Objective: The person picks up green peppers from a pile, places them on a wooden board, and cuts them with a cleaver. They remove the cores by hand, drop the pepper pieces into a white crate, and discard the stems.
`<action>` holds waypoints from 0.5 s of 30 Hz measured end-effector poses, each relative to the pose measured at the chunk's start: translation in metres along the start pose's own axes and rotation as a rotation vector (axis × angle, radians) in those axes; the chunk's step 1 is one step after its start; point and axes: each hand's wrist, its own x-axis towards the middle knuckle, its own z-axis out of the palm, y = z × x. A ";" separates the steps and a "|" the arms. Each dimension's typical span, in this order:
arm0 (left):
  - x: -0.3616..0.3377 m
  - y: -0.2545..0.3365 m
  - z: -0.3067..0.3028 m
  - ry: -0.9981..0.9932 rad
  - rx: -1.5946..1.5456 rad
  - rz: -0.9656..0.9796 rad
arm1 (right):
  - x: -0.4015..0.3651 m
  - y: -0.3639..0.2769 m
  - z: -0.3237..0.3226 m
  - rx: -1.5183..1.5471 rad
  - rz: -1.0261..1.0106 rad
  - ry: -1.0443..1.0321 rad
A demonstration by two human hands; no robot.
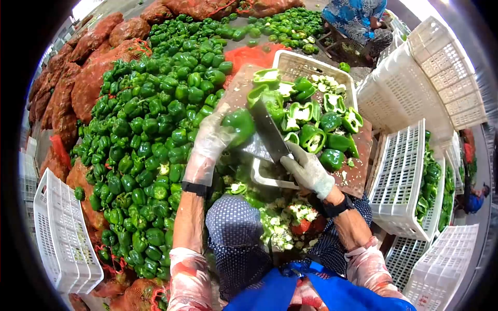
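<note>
Your left hand, in a clear glove, is closed around a green pepper held over the cutting board, while your right hand just beside it grips the cleaver, its blade touching the pepper.

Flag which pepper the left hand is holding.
The green pepper at the left edge of the cutting board, gripped by the gloved left hand beside the knife. The other peppers on the board lie cut open, untouched.
</note>
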 end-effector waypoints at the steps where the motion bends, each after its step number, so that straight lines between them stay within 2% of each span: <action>1: 0.000 0.002 -0.003 0.027 -0.107 -0.082 | 0.002 -0.002 -0.001 -0.040 -0.022 -0.008; 4: 0.003 -0.010 -0.005 0.145 0.077 -0.219 | -0.002 -0.031 -0.002 -0.038 -0.113 0.090; 5: 0.001 -0.018 -0.002 0.170 -0.098 -0.129 | -0.007 -0.054 -0.008 -0.025 -0.051 0.059; 8: 0.001 -0.026 -0.003 0.214 -0.067 -0.143 | -0.014 -0.090 -0.005 0.054 -0.341 0.237; 9: -0.001 -0.028 0.000 0.261 -0.047 -0.151 | -0.012 -0.092 0.001 0.101 -0.230 0.189; 10: -0.001 -0.030 0.000 0.260 -0.069 -0.127 | 0.005 -0.072 0.015 -0.042 -0.407 0.251; 12: -0.001 -0.037 0.002 0.257 -0.112 -0.079 | 0.037 -0.029 0.030 -0.339 -0.105 -0.168; 13: -0.001 -0.029 0.002 0.233 -0.047 0.011 | 0.041 -0.040 0.022 -0.354 -0.083 -0.228; 15: -0.002 -0.036 0.000 0.241 -0.159 -0.019 | 0.040 -0.038 0.020 -0.264 -0.051 -0.214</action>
